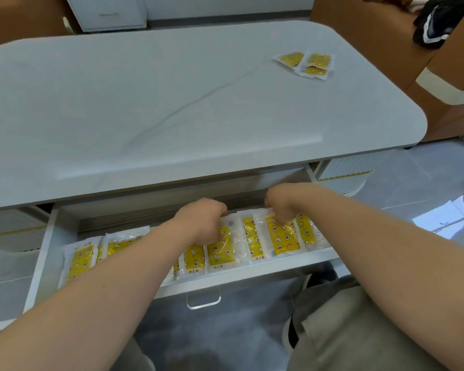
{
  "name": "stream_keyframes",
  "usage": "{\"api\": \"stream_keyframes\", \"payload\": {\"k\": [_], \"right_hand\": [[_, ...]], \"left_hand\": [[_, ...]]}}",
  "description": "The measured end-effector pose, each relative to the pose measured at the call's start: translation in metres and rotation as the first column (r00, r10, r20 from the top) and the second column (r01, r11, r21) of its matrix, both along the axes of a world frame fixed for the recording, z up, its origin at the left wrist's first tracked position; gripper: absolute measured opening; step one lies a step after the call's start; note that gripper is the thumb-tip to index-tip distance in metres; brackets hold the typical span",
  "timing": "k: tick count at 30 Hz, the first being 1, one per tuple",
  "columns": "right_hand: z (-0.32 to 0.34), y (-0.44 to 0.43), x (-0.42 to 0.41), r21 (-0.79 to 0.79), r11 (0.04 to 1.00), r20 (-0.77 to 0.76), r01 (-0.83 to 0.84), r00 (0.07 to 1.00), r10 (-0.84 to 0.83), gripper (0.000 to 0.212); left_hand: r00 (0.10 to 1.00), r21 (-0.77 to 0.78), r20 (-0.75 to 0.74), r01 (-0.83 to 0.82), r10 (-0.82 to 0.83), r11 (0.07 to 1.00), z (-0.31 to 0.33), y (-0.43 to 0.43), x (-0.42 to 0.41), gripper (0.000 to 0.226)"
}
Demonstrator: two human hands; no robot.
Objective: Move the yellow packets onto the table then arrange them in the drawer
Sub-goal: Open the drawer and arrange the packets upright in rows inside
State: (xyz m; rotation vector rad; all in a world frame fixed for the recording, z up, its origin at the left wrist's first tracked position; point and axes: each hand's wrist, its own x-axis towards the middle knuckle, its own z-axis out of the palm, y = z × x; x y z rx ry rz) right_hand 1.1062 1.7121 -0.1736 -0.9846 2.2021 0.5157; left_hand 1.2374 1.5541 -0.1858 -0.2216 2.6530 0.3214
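**A:** Left hand (202,219), pose?
**B:** The forearm reaches in from the lower left with the wrist bent down and knuckles up. Fingers are curled over the top edge of the middle packet (221,250), gripping it; the fingertips are hidden.
**A:** Right hand (280,200)?
**B:** Same pose, forearm in from the lower right. Curled fingers pinch the top edge of the right packet (283,238).
**A:** Where are they?
**B:** Both are in the open drawer (252,269), with one packet between the two grips. The row of yellow packets (81,259) runs on left of the left grip, passing under that forearm. One more sits just right of the right grip.
**A:** Table (172,103)?
**B:** Three loose packets (306,64) lie well beyond the right hand, off to its right. The drawer handle (203,301) hangs below the left grip.
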Motion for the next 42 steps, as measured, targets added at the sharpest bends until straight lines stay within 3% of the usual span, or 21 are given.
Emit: {"api": "stream_keyframes", "payload": {"k": [4,8,12,15,17,18,20,22,24,27,32,39,42], "right_hand": [[-0.008,0.002,0.004,-0.030,1.000,-0.052,-0.004,0.999,0.002,0.044],[0.002,-0.001,0.005,-0.006,1.000,-0.161,0.030,0.987,-0.030,0.061],[0.041,-0.009,-0.001,-0.052,0.996,-0.129,0.077,0.988,-0.083,0.009],[0.077,-0.005,-0.018,-0.125,0.970,0.068,0.209,0.977,-0.202,0.021],[0.091,0.002,-0.038,-0.179,0.907,0.229,0.380,0.913,-0.337,0.018],[0.092,0.006,-0.051,-0.253,0.874,0.215,0.415,0.905,-0.367,0.017],[0.086,0.012,-0.078,-0.483,0.785,0.003,0.388,0.897,-0.442,0.016],[0.069,0.016,-0.105,-0.677,0.649,-0.153,0.346,0.797,-0.584,0.023],[0.052,0.019,-0.129,-0.766,0.545,-0.181,0.340,0.699,-0.692,0.036],[0.034,0.016,-0.172,-0.833,0.481,-0.222,0.273,0.631,-0.743,0.046],[0.030,0.007,-0.249,-0.840,0.507,-0.295,0.196,0.618,-0.729,0.062],[0.027,-0.009,-0.339,-0.803,0.519,-0.218,0.292,0.666,-0.713,0.060],[0.016,-0.009,-0.360,-0.713,0.599,-0.213,0.365,0.700,-0.681,0.063]], "left_hand": [[0.991,-0.156,-0.104,0.068,-0.085,0.985,-0.004,0.001,0.000,0.039],[0.981,-0.216,-0.140,0.098,-0.131,0.971,-0.003,0.003,-0.002,0.044],[0.972,-0.018,-0.234,0.026,-0.029,0.999,0.022,0.007,-0.014,0.031],[0.937,0.169,-0.334,-0.048,0.103,0.985,0.051,0.009,-0.027,0.016],[0.888,0.240,-0.416,-0.100,0.195,0.966,0.065,0.009,-0.040,0.011],[0.858,0.267,-0.452,-0.130,0.243,0.955,0.069,0.007,-0.050,0.009],[0.804,0.286,-0.508,-0.179,0.308,0.941,0.070,0.005,-0.076,0.007],[0.780,0.233,-0.555,-0.189,0.290,0.954,0.065,0.003,-0.110,0.011],[0.779,0.184,-0.577,-0.169,0.246,0.968,0.060,0.004,-0.148,0.021],[0.786,0.085,-0.601,-0.116,0.144,0.990,0.054,0.007,-0.208,0.035],[0.807,-0.051,-0.590,-0.066,0.023,0.997,0.052,0.018,-0.298,0.050],[0.805,-0.106,-0.593,-0.052,-0.021,0.993,0.038,0.009,-0.398,0.060],[0.846,-0.132,-0.530,-0.004,-0.067,0.991,0.031,0.000,-0.430,0.056]]}}
